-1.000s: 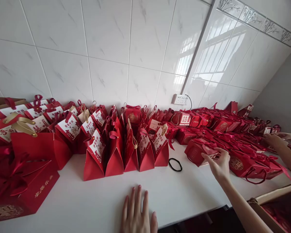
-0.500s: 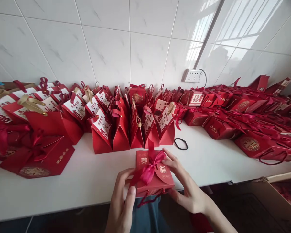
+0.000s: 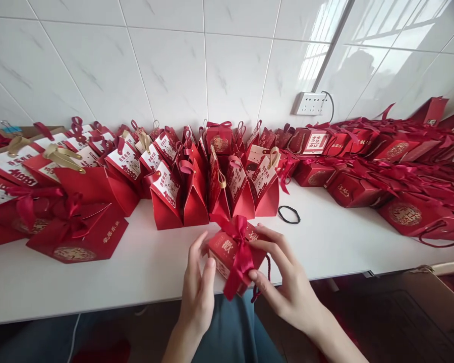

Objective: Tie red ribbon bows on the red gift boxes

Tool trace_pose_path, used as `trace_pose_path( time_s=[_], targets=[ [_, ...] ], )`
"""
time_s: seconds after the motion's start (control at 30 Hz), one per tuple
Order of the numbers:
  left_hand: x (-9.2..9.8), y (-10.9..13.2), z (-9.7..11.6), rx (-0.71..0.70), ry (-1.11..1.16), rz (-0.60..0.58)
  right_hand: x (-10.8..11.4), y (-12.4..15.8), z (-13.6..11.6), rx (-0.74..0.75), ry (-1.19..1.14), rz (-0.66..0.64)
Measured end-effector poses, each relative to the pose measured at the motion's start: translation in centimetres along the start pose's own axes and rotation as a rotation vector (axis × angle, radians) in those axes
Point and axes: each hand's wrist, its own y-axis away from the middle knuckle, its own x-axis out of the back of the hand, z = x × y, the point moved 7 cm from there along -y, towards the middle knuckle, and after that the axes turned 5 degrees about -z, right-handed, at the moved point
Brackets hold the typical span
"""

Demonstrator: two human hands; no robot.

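A red gift box (image 3: 220, 247) with gold lettering sits at the front edge of the white table, turned at an angle. Its crimson ribbon bow (image 3: 243, 254) lies across the top, with one tail hanging over the front. A dark red cord handle (image 3: 268, 269) sticks out on the right side. My right hand (image 3: 287, 280) grips the box from the right, thumb at the front and fingers on the top and far side. My left hand (image 3: 199, 287) is beside the left end, thumb and fingers apart, fingertips close to the box; whether they touch it is unclear.
Peaked red gift boxes (image 3: 194, 199) stand in rows behind. Ribbon-tied boxes (image 3: 79, 242) sit at left, and many more (image 3: 404, 214) fill the right. A black hair tie (image 3: 289, 215) lies on the table (image 3: 155, 272). A cardboard carton (image 3: 435, 292) is at lower right, a power strip (image 3: 310, 104) on the wall.
The box has been turned, so its lettered side now faces left and the cord handle points right. My right thumb has moved onto its front, and my left fingers have spread from it.
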Motion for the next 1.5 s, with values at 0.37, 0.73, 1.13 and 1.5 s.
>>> trace_pose_path(
  time_s=[0.37,0.73,1.13,1.5],
  targets=[
    [1.8,0.9,0.8,-0.004,0.019,0.246,4.5,2.3,0.5,-0.211,0.263,0.305],
    [-0.3,-1.0,0.9,0.208,0.09,-0.114,-0.2,3.5,3.7,-0.628,-0.208,-0.114],
    [2.1,-0.8,0.5,0.293,0.288,-0.012,-0.6,3.7,5.0,-0.65,-1.026,0.007],
    [9.7,-1.2,-0.4,0.287,0.657,0.55,5.6,4.9,10.0,-0.65,-1.066,0.579]
  ],
)
